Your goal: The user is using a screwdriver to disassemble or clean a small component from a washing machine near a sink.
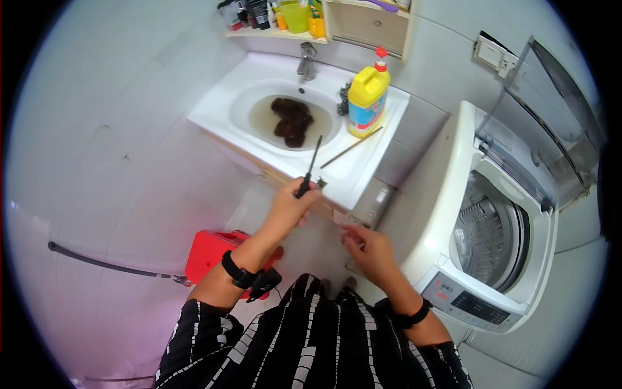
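Note:
My left hand is closed around a screwdriver with a black handle, its thin dark shaft pointing up and away past the sink's front edge. A small dark metal piece shows at the fingertips of the same hand. Lower and to the right, my right hand has its fingers curled, thumb and forefinger close together; whether something small is pinched there I cannot make out. The two hands are apart, in front of the white sink. Dark brown cloth-like material lies in cloudy water in the basin.
A yellow pump bottle and a thin brown stick are on the sink's right rim, beside grey scouring pads. An open top-loading washing machine stands right. A red plastic container is on the floor at left.

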Action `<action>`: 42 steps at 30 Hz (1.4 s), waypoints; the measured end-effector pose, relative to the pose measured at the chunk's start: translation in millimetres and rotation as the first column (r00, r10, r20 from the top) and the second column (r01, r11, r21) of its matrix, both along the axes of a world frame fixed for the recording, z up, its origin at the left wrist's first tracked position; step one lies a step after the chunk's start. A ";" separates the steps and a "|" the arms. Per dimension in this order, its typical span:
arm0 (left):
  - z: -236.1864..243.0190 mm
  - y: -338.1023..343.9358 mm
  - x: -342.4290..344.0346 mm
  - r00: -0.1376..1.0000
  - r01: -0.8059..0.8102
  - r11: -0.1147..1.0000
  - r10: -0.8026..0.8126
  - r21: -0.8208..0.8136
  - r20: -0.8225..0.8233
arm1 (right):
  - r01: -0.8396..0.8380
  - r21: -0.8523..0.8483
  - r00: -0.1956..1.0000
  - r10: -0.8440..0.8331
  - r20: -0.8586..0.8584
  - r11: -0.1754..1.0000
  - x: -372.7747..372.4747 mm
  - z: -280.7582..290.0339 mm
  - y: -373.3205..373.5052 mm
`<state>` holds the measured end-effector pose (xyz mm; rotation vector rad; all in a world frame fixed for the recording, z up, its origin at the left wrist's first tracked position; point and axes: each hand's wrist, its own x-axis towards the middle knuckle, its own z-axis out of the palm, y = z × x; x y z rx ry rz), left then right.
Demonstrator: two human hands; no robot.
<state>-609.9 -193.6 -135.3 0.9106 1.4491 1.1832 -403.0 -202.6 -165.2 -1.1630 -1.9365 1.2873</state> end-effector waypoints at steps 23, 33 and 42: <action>-79.0 177.4 -165.9 0.976 0.215 0.945 -0.203 -0.246 0.076 | 0.286 -0.352 0.903 -0.374 -0.212 0.891 -195.6 -71.0 152.5; -108.7 190.8 -161.3 0.992 0.125 0.965 -0.114 -0.231 0.059 | 0.167 -0.724 0.799 -0.522 -0.298 0.669 -241.2 -110.2 200.0; -94.2 190.0 -162.4 0.999 -0.033 0.982 0.035 -0.187 0.005 | 0.247 -0.538 0.841 -0.454 -0.296 0.806 -222.8 -82.5 243.4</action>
